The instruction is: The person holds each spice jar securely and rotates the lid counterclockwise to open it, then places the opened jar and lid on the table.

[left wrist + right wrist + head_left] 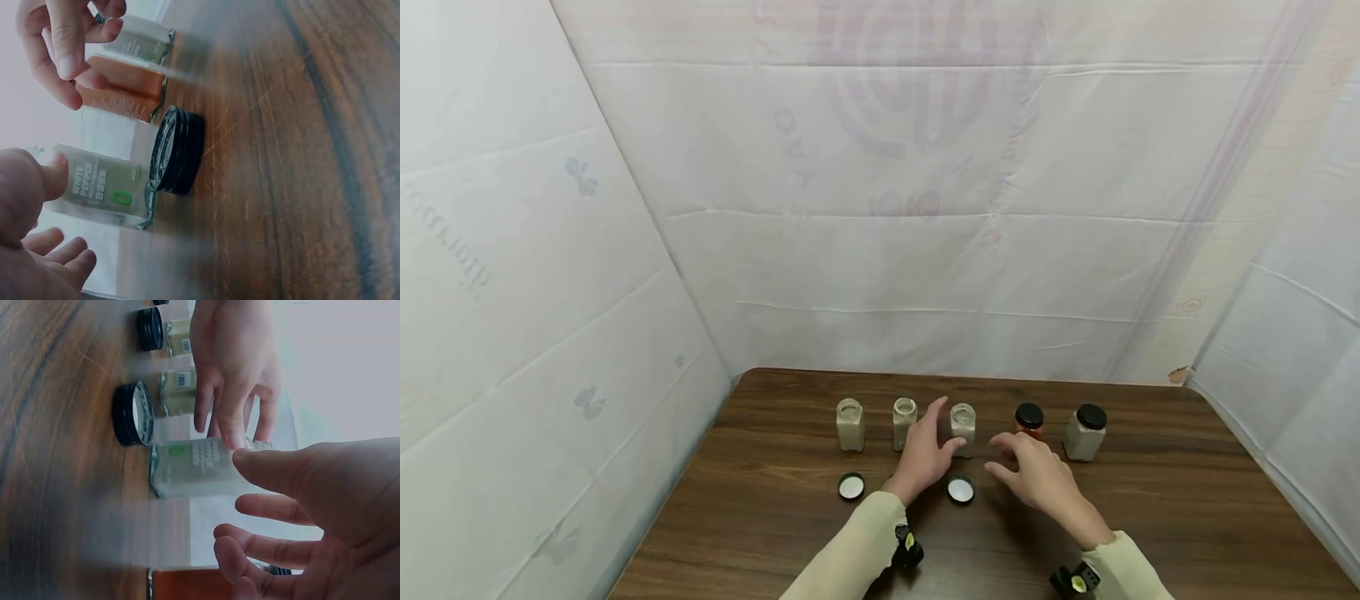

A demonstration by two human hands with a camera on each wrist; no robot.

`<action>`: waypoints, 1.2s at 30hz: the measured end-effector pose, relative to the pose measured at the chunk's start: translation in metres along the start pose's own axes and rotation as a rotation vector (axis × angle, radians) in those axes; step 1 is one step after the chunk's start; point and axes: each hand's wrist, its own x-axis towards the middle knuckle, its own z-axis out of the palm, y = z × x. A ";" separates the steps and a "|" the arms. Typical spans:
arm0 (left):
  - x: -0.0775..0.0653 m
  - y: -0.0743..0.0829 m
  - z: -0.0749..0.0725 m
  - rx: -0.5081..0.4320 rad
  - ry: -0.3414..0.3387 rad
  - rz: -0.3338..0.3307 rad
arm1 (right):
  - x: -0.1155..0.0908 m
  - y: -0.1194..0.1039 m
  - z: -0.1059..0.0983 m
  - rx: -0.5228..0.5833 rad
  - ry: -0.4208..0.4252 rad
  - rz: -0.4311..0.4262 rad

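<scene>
An uncapped glass jar labelled white pepper (pixel 100 187) stands between my two hands. My left hand (pixel 923 457) is at its left side, thumb and fingers spread around it; whether the thumb touches the glass I cannot tell. To the jar's right my right hand (pixel 1036 477) hovers with loosely bent fingers and holds nothing. Just behind it stands an orange-filled jar (pixel 122 87) with a black lid (pixel 1028 414). In front of the white pepper jar, a black lid (pixel 960 490) lies with its pale inside up.
Two more uncapped jars stand to the left, one at the far left (pixel 850 429) and one (pixel 902 427) partly behind my left hand. Another black lid (pixel 851 487) lies before the leftmost. A black-capped jar (pixel 1085 435) stands rightmost on the wooden table (pixel 737 517). White sheeting (pixel 880 267) rises behind.
</scene>
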 end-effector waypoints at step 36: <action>-0.014 0.045 0.033 -0.050 0.217 0.385 | -0.018 0.042 -0.032 0.055 0.352 0.003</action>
